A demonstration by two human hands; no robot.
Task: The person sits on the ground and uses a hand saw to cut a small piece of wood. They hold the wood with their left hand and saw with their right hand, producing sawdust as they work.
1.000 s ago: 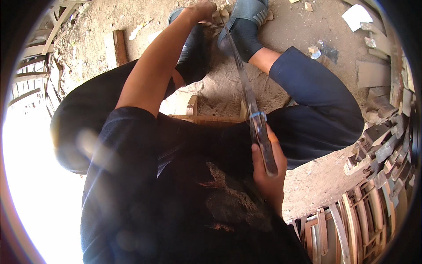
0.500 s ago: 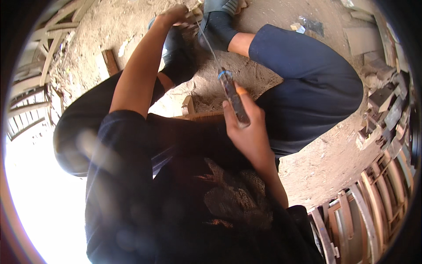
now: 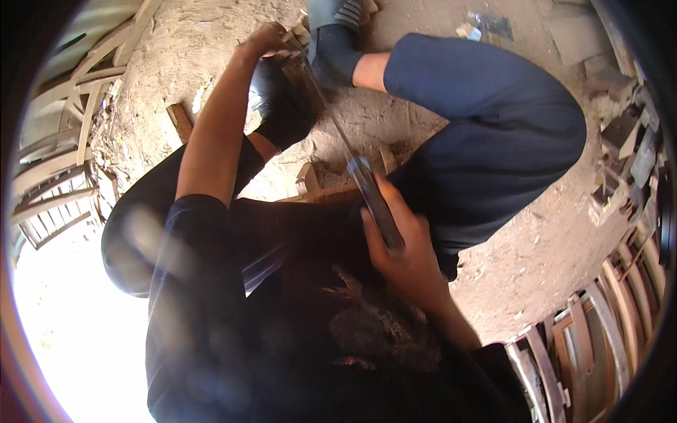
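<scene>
My right hand is wrapped round the dark handle of a long, thin-bladed handsaw, which I see nearly edge-on. A blue band marks the front of its handle. The blade slants away to the upper left, toward my feet. At its far end my left hand is closed on a piece of wood between my shoes; the fingers partly hide this wood. Whether the teeth touch the wood is too blurred to tell.
My dark shoes and bent knees frame the work. A wooden board with small upright blocks lies before my lap. Another wood block is on the dirt floor at left. Scrap wood and curved wooden pieces are piled at right.
My right hand has drawn the saw back toward my body. My left hand has shifted slightly down and left in the picture, staying by the wood.
</scene>
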